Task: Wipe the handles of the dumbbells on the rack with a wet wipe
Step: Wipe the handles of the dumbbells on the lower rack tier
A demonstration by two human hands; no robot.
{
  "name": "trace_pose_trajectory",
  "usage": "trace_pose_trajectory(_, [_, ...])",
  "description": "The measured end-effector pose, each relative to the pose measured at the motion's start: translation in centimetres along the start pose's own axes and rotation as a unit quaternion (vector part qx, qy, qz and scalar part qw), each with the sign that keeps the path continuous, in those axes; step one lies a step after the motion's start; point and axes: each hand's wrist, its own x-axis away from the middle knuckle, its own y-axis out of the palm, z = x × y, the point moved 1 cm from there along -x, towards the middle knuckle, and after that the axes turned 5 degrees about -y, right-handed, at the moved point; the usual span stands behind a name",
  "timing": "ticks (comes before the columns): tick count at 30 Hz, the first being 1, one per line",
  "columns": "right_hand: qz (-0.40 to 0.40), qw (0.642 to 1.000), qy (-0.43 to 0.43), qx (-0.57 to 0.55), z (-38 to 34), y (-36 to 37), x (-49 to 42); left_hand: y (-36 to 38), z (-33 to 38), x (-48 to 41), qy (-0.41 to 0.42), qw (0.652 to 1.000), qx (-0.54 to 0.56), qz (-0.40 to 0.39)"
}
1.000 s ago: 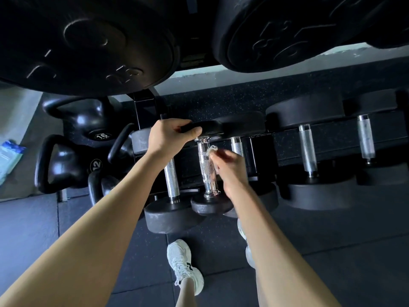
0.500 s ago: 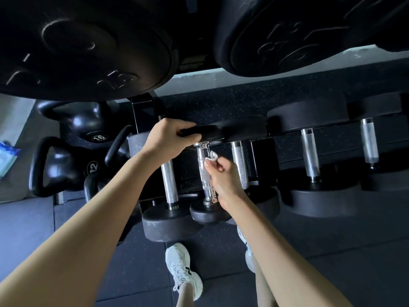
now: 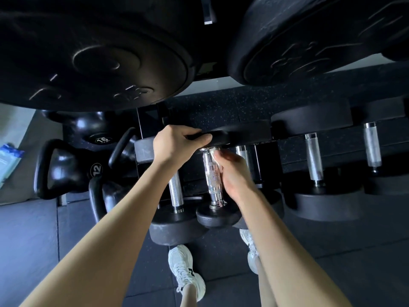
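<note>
Several black dumbbells with chrome handles lie side by side on a low rack (image 3: 332,147). My left hand (image 3: 177,145) grips the far head (image 3: 239,135) of one small dumbbell. My right hand (image 3: 232,171) holds a white wet wipe (image 3: 212,151) wrapped against the upper part of that dumbbell's knurled handle (image 3: 210,176). Only a small corner of the wipe shows above my fingers. Its near head (image 3: 218,216) points towards me. A neighbouring handle (image 3: 176,191) sits just left, and two more handles (image 3: 314,158) (image 3: 373,145) lie to the right.
Big black weight plates (image 3: 88,58) hang overhead at the top of the view. Kettlebells (image 3: 64,167) marked 12 and 16 stand left of the rack. A blue wipe pack (image 3: 8,160) lies at the far left edge. My white shoes (image 3: 188,271) stand on dark rubber floor.
My right hand has slid with the wipe up the handle towards the far head. My left hand has kept its grip on that head.
</note>
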Motion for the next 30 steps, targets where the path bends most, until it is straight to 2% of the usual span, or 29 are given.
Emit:
trace_pose_trajectory(2, [-0.081, 0.993, 0.05, -0.068, 0.4, -1.4, -1.3, 0.0, 0.1, -0.1, 0.002, 1.0, 0.004, -0.002])
trace_pose_trajectory(4, [-0.146, 0.983, 0.083, -0.079, 0.7, -2.3, -1.8, 0.1, 0.0, -0.2, 0.003, 1.0, 0.008, -0.001])
trace_pose_trajectory(7, [-0.156, 0.982, 0.099, -0.034, 1.7, -3.3, -0.8, 0.3, -0.1, -0.1, 0.005, 1.0, 0.015, 0.006])
trace_pose_trajectory(9, [-0.158, 0.981, 0.093, 0.07, 2.3, -4.0, 0.5, 0.4, 0.0, -0.1, 0.003, 1.0, 0.023, 0.01])
trace_pose_trajectory(12, [-0.161, 0.948, 0.002, 0.276, 2.0, -4.8, 2.7, 0.5, 0.1, 0.0, 0.001, 1.0, 0.022, 0.01])
trace_pose_trajectory(14, [-0.13, 0.923, -0.094, 0.351, 2.3, -4.4, 3.9, 0.5, 0.0, 0.0, -0.001, 1.0, 0.023, 0.015])
trace_pose_trajectory(17, [0.012, 0.878, -0.233, 0.418, 3.9, -2.3, 5.4, 0.7, -0.1, 0.0, 0.002, 1.0, 0.022, 0.021])
trace_pose_trajectory(20, [0.11, 0.862, -0.275, 0.412, 5.0, -0.5, 5.3, 0.8, -0.2, 0.0, 0.006, 1.0, 0.019, 0.021])
trace_pose_trajectory(24, [0.119, 0.85, -0.318, 0.402, 3.1, 0.4, 4.0, 0.9, -0.4, 0.0, 0.013, 1.0, 0.015, 0.024])
trace_pose_trajectory(27, [0.087, 0.878, -0.28, 0.379, 2.8, 0.4, 3.4, 0.9, -0.5, -0.1, 0.014, 0.999, 0.019, 0.025])
trace_pose_trajectory(30, [0.056, 0.863, -0.225, 0.449, 4.1, -1.4, 4.1, 0.8, -0.4, -0.1, 0.015, 0.999, 0.016, 0.023])
